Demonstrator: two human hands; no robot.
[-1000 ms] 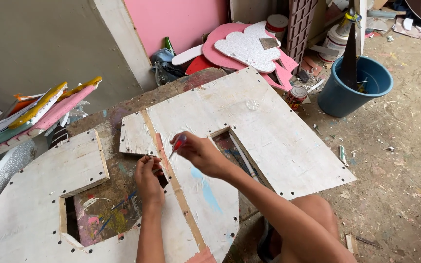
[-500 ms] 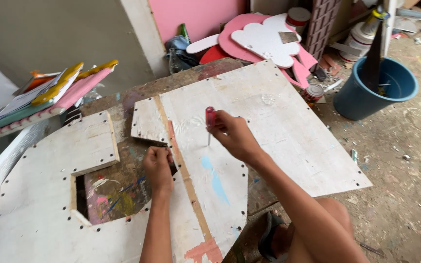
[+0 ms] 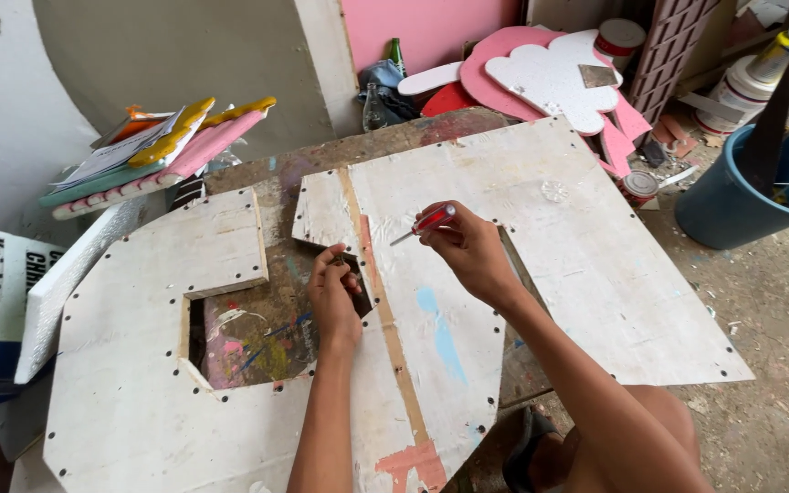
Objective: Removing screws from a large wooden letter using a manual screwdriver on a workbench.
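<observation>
Right hand (image 3: 472, 251) grips a red-handled screwdriver (image 3: 424, 224); left hand (image 3: 335, 292) pinches something tiny at the white painted plywood panel (image 3: 522, 265).
The raised tip could slip and jab those near fingers.

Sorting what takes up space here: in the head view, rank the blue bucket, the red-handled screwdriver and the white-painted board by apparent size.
1. white-painted board
2. blue bucket, partly cut off at the frame edge
3. red-handled screwdriver, held in the right hand
</observation>
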